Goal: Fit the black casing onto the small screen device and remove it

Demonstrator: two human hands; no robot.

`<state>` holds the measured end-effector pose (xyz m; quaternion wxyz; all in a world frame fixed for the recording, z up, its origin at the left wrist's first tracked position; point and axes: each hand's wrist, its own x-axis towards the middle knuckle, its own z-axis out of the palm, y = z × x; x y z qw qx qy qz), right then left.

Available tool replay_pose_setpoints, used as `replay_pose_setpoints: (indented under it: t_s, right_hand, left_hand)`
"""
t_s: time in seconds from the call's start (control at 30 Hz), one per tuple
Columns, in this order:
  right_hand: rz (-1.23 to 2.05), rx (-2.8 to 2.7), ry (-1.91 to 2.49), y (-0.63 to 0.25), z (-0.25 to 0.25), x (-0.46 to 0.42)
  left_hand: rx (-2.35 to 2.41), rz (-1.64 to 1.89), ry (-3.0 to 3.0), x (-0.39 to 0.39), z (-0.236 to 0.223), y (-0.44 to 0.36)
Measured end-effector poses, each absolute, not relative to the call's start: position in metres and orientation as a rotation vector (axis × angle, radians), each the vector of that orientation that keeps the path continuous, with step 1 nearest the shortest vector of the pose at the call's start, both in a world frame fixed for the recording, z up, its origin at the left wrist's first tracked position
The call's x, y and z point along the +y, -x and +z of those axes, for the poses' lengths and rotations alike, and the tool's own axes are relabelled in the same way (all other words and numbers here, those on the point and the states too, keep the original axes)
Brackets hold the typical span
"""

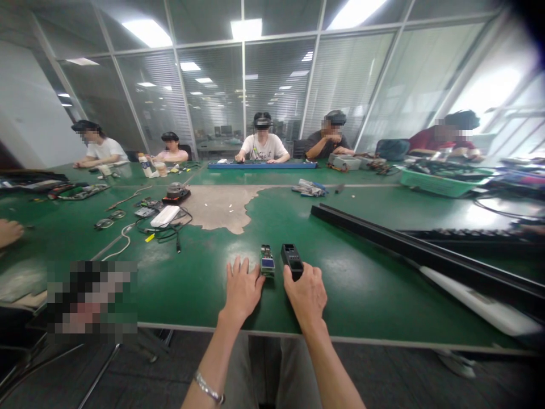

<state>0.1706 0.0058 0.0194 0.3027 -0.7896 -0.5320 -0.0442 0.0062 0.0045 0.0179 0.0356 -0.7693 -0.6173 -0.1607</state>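
My left hand [243,288] lies on the green table with its fingers spread, its thumb beside the near end of a small circuit board [267,262] with a blue display. Whether the thumb touches the board I cannot tell. To the right of the board, my right hand [307,288] grips the near end of a black plastic housing [292,258] with cut-out openings. Thumb and fingers close around its sides, and the palm hides its lower part. Board and housing are side by side, a narrow gap between them.
Long black rails [409,241] and a white bar [477,301] lie at right. A white box [165,216] with cables is at left, gloves [309,188] farther back. A green basket [443,182] holds parts. Several people sit around the green table [204,295].
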Motion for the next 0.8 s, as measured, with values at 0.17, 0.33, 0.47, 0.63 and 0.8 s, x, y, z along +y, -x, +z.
replay_pose_setpoints:
  t_s: [0.17, 0.33, 0.47, 0.63, 0.8]
  right_hand:
    - [-0.153, -1.422, 2.079, -0.171, 0.016, 0.006]
    - [-0.153, -1.423, 2.083, -0.171, 0.013, 0.007]
    - [-0.083, -1.347, 1.999, -0.176, 0.012, 0.01]
    - [0.041, -1.281, 1.778, -0.18, 0.022, 0.015]
    - [0.043, -1.359, 1.723, -0.161, 0.042, 0.017]
  left_hand:
    - [-1.862, -0.5, 2.408, 0.003, 0.013, -0.005]
    - [-1.854, -0.523, 2.433, 0.002, 0.013, -0.004]
    - [-1.815, -0.587, 2.472, 0.002, 0.015, -0.001]
    - [-1.795, -0.654, 2.5, 0.002, 0.013, 0.0]
    - [-1.8, -0.703, 2.496, 0.002, 0.009, 0.0]
